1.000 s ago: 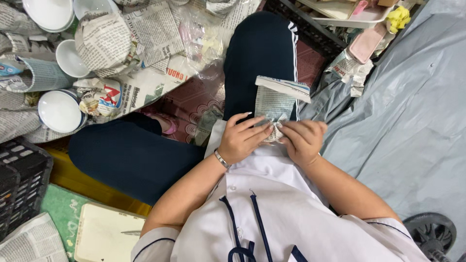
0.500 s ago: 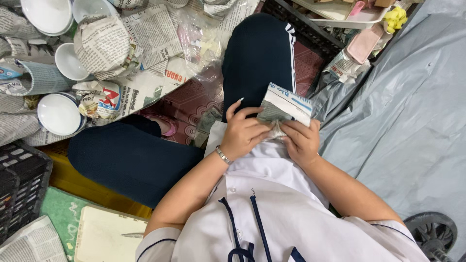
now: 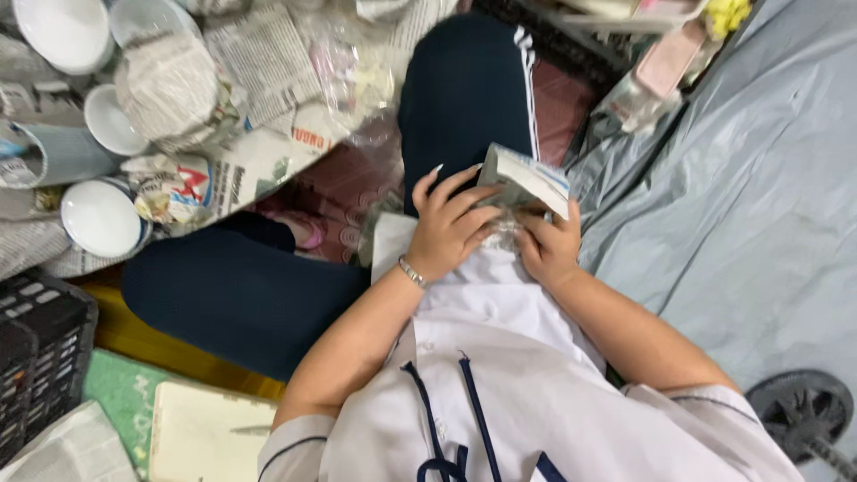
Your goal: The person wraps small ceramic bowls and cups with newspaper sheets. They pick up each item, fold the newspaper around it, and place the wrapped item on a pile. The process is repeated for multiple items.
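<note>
My left hand [image 3: 451, 225] and my right hand [image 3: 549, 243] meet in my lap, both gripping a bundle wrapped in newspaper [image 3: 522, 181]. The paper's free end folds over the top of the bundle, towards my fingers. What is inside the wrapping is hidden. A silver bracelet [image 3: 411, 272] sits on my left wrist. My dark trouser leg [image 3: 464, 89] lies just beyond the hands.
White bowls [image 3: 98, 219] and newspaper-wrapped items [image 3: 165, 89] lie on newspaper sheets at the upper left. A black crate [image 3: 40, 348] stands at the lower left beside a pale board [image 3: 210, 437]. A grey plastic sheet [image 3: 759, 196] covers the right. A black wheel [image 3: 799, 415] shows at the lower right.
The newspaper strip that stood out flat from my hands has been folded down over the bundle. Both hands shifted slightly up and stay closed around it.
</note>
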